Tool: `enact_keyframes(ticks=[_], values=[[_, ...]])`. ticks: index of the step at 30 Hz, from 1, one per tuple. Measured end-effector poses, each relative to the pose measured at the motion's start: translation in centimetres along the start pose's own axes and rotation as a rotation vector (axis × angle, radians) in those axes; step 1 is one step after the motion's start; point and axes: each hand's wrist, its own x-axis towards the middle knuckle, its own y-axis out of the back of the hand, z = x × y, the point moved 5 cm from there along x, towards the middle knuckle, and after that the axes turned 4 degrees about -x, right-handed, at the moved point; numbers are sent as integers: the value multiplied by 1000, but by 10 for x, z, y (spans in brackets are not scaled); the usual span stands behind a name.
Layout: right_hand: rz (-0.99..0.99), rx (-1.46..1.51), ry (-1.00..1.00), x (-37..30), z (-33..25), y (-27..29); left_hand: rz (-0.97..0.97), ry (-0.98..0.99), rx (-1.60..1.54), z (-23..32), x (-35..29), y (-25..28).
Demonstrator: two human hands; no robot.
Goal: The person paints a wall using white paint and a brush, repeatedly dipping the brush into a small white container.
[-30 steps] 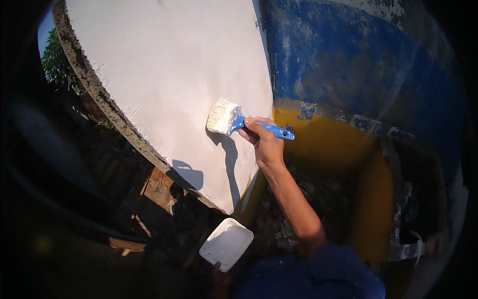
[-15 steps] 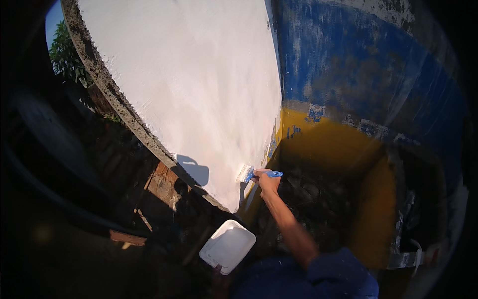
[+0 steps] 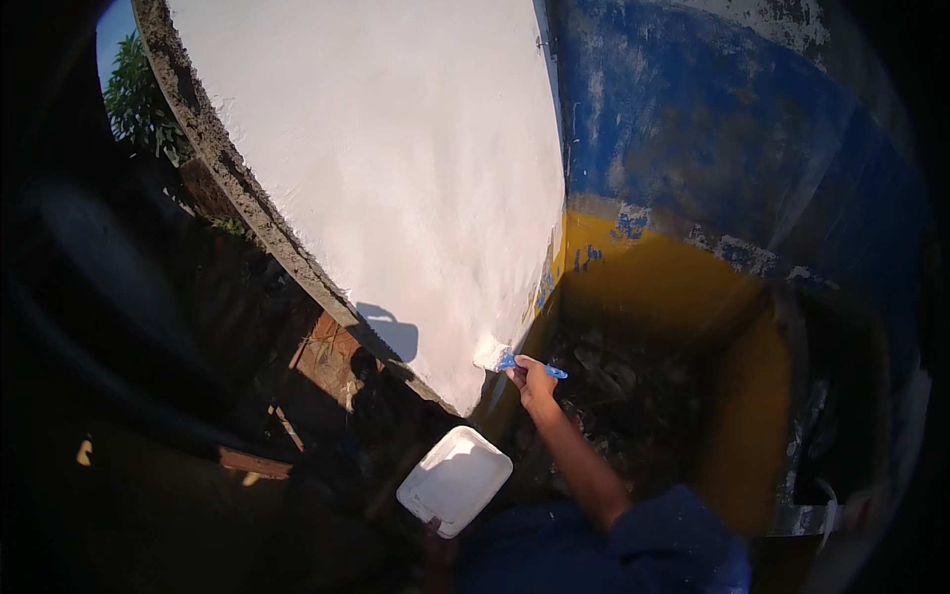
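Observation:
My right hand [image 3: 534, 380] is closed around the blue handle of a paintbrush [image 3: 557, 373]. White paint coats its bristles, which press against a white-painted wall [image 3: 396, 168] near its narrow lower end. Beside the bristles runs the corner where the white meets a yellow and blue wall. Below that tip I hold a shallow white tray [image 3: 477, 481] in my left hand [image 3: 435, 531]. Only a dim bit of that hand shows at the tray's near edge; the rest is lost in shadow. White paint appears to lie inside the tray, partly shaded.
The adjoining wall is worn blue [image 3: 683, 119] above and yellow [image 3: 653, 267] below. A rough concrete edge [image 3: 237, 173] borders the white surface on the left. Brown boards [image 3: 327, 356] and dark rubble lie below. A leafy plant [image 3: 139, 99] stands at far left.
My right hand has shifted slightly down, and the brush handle now slopes lower toward its end. The bristles remain at the wall. The tray has risen slightly closer to the wall's tip.

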Motion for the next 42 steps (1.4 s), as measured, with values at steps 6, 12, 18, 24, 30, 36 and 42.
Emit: enact_keyframes(ticks=[6, 12, 18, 24, 30, 36, 42], values=[[-113, -91, 265, -61, -67, -84, -200, -207, 641, 23, -31, -20], [-540, 212, 388, -106, -152, -132, 45, 122, 1, 8, -19, -4], [-48, -241, 209, -16, -27, -9, 11, 155, -172, -1, 2, -16], [-182, 79, 127, -65, -31, 61, -7, 40, -165, 0, 5, -6], [-326, -42, 220, -144, -94, 70, -174, -24, 27, 14, 18, -59], [-263, -458, 570, -223, -132, 44, -324, -21, 48, 14, 31, -112], [-182, -1023, 1091, -247, -125, 13, -411, 113, 42, 0, 37, -133]])
